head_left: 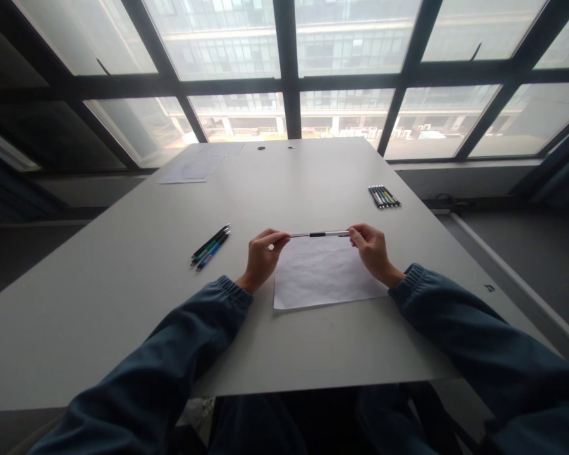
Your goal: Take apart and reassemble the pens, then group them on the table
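My right hand (370, 246) pinches one end of a pen barrel (332, 234) with a clear body and a black grip. Thumb and forefinger of my left hand (265, 249) are closed on a thin pen refill (299, 236). The refill lies in line with the barrel and meets its black grip end; how far it goes inside cannot be seen. Both parts are held level above a sheet of white paper (322, 278) with faint marks. Left of my left hand, a few pens (211, 246) with black, green and blue parts lie side by side.
A neat row of several pens (384, 196) lies at the right. More paper sheets (194, 165) rest at the far left of the white table (137, 303). A dark round fitting (261, 148) sits near its far edge, before the windows. A small dark mark (489, 288) is near the right edge.
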Demonstrator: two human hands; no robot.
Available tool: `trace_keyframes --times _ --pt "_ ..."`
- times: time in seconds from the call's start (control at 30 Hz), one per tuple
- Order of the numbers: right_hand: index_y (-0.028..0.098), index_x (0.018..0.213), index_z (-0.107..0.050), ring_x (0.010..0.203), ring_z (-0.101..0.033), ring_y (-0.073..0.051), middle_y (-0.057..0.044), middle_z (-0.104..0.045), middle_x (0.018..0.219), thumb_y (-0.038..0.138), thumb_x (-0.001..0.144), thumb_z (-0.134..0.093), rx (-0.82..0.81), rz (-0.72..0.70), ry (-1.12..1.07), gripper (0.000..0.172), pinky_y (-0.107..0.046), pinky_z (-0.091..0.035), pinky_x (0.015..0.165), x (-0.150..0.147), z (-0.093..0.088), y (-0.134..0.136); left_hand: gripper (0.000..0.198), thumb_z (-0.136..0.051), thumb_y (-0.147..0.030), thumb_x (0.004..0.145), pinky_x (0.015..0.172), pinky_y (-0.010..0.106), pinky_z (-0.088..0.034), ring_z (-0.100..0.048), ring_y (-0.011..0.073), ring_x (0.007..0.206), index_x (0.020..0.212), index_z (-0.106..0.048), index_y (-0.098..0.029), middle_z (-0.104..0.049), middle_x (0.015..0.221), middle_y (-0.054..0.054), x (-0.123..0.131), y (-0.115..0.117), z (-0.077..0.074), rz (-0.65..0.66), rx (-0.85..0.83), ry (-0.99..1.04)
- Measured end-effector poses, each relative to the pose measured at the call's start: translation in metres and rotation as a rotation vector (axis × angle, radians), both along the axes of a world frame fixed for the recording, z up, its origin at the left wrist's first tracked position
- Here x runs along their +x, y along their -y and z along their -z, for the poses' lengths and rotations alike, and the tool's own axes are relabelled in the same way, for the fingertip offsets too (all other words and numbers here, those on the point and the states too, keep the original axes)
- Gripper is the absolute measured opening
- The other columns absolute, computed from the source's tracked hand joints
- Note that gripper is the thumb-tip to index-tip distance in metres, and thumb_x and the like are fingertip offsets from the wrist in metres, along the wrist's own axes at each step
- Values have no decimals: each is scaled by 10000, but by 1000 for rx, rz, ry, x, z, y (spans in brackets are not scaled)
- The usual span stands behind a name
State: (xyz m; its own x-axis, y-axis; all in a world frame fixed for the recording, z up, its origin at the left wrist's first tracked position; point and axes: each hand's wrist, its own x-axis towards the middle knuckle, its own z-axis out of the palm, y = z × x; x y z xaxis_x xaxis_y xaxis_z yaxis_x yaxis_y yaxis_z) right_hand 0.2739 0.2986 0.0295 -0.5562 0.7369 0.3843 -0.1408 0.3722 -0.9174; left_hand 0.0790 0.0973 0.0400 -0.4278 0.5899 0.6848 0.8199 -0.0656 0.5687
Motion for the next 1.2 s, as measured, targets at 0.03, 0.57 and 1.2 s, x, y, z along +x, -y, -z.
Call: trace_keyframes --times 0.03,0.57,1.2 --pt "165 814 -696 584 -518 -138 3 -569 617 403 868 -640 -7 35 -14 250 -266 -401 540 0 0 -2 171 -662 -331 935 685 285 -507 -628 152 743 910 -760 -194 -721 853 44 0 0 0 -9 -2 -1" --pt "149 946 -795 793 -688 -233 -117 -778 915 407 813 -720 72 169 109 300 -334 -506 682 -4 15 -16 222 -619 -369 962 655 277 -499 -585 139 692 899 -734 -190 -695 840 52 3 0 0 35 -17 -8" --pt "229 884 -767 1031 -626 -297 -77 -749 1025 152 805 -679 542 209 512 141 -454 -435 932 0 15 -13 201 -633 -366 952 632 278 -496 -612 166 773 911 -755 -211 -688 818 52 0 -2 7 146 -99 -58"
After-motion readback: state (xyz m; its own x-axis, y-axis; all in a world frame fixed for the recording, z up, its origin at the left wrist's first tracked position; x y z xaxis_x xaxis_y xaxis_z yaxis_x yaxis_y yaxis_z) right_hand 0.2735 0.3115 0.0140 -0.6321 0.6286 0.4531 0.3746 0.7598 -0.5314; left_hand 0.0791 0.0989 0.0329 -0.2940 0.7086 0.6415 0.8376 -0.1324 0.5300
